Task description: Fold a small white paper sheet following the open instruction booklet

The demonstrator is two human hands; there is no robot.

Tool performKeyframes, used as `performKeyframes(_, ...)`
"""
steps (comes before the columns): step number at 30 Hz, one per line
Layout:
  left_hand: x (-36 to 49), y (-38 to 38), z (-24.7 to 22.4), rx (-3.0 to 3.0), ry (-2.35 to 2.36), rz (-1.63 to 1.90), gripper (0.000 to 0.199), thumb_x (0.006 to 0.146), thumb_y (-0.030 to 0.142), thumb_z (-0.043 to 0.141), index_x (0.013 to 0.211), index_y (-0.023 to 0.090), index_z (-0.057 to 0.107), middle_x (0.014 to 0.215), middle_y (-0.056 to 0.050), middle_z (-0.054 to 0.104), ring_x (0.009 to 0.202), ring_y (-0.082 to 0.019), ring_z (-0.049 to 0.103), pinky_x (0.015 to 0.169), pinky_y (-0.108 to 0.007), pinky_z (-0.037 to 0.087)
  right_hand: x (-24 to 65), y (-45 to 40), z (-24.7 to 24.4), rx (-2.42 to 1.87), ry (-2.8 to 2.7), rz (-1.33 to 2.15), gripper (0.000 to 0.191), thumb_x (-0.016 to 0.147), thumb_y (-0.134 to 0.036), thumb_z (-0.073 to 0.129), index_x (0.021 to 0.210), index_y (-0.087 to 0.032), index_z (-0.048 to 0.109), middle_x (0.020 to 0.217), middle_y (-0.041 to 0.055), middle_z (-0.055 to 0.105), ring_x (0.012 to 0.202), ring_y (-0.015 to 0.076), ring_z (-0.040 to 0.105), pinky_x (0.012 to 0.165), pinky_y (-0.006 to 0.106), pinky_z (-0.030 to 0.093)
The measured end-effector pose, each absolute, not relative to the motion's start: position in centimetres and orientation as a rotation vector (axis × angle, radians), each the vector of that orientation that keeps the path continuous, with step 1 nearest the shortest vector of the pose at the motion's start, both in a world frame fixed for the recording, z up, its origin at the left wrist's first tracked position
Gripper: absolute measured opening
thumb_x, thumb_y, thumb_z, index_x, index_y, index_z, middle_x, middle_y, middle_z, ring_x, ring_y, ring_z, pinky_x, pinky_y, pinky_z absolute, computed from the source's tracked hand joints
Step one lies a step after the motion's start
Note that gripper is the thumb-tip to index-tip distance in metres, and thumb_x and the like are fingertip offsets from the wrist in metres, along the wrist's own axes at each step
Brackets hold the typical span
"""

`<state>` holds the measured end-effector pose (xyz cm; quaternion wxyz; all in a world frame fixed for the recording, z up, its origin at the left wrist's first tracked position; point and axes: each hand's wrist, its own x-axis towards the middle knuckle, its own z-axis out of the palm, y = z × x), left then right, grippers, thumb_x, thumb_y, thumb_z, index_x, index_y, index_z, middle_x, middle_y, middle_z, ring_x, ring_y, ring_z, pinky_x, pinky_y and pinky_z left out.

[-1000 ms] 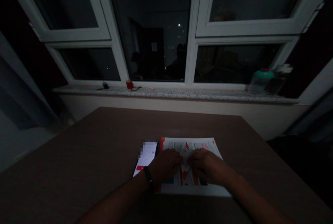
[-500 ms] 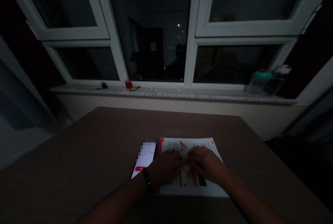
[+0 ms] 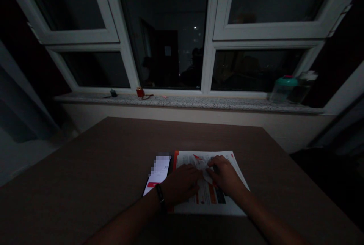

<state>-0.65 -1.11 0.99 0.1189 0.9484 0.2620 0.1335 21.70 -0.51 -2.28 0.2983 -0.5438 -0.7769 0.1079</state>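
Observation:
A small folded piece of paper [image 3: 206, 175], white with orange print, lies between my hands on top of a printed sheet or booklet [image 3: 210, 209]. My left hand [image 3: 183, 182], with a dark band at its wrist, reaches in from the left with its fingers bent onto the folded paper. From the other side, my right hand [image 3: 226, 175] pinches the paper's edge between thumb and fingers. Part of the folded paper sticks out past the left fingertips. Poor light and the hands themselves hide much of its shape.
A phone [image 3: 159, 173] with a lit screen lies left of the printed sheet on the brown table [image 3: 113, 161]. Along the granite windowsill [image 3: 193, 102] stand a red jar [image 3: 140, 92], a small dark bottle [image 3: 113, 93], glasses [image 3: 147, 96] and a teal-lidded container [image 3: 284, 87].
My right hand has shifted slightly right and its thumb and fingers have spread a little, showing more of the folded paper. My left hand has edged slightly right over the paper.

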Motion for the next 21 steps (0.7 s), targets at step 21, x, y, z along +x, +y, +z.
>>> performKeyframes(21, -0.6, -0.6, -0.6, 2.606, 0.937, 0.625, 0.017, 0.093, 0.017, 0.055, 0.110, 0.020, 0.059, 0.110, -0.006, 0.062, 0.105, -0.023, 0.056, 0.093, -0.036, 0.045, 20.8, -1.4, -1.5, -1.126, -1.975, 0.727, 0.018, 0.092, -0.018, 0.047, 0.096, -0.021, 0.064, 0.094, 0.0043, 0.069, 0.091, 0.0189, 0.064, 0.082, 0.032, 0.048)
